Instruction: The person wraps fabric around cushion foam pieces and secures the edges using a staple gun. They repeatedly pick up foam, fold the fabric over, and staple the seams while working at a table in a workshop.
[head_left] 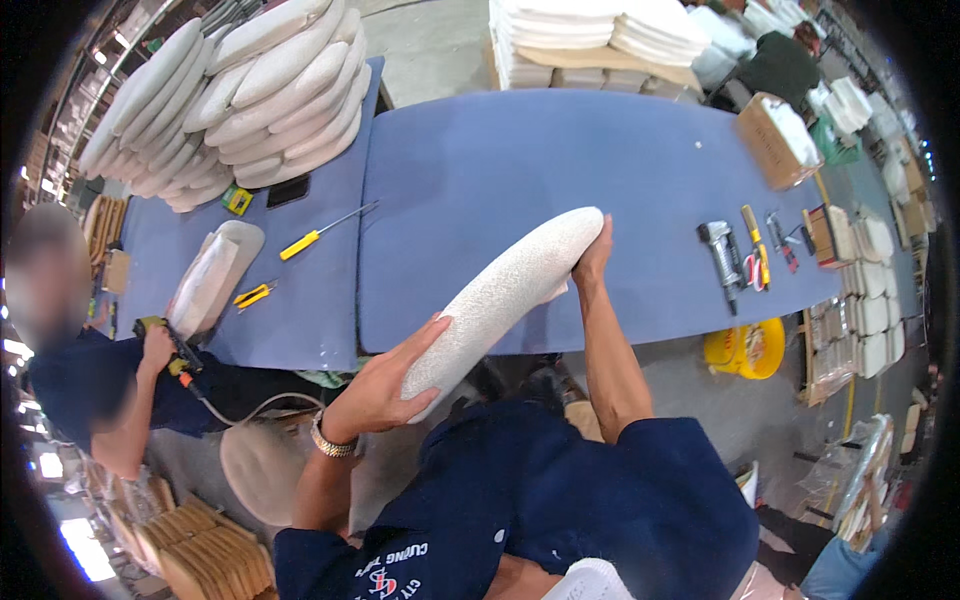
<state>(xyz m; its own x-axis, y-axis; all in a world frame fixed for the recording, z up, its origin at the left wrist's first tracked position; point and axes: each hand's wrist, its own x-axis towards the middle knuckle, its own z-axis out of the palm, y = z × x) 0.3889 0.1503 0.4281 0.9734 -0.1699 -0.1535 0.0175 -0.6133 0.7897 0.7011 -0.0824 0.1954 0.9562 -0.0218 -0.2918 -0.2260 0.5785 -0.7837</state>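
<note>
A broad, flat, blue-topped worktable (560, 150) has a long, curved, pale-grey fabric cushion (510, 285) held slantwise over its near edge. The left hand (378, 390) clasps the cushion's near end, thumb spread from fingers; the right hand (594, 255) supports its far end (fingers mostly hidden, so I cannot tell their spread).

White lettering (407, 552) and a red-and-white emblem (381, 581) were shown on the foreground navy shirt (620, 485), while printed marks (766, 152) were borne by the cardboard box (757, 132) and the yellow bucket (722, 353).
</note>
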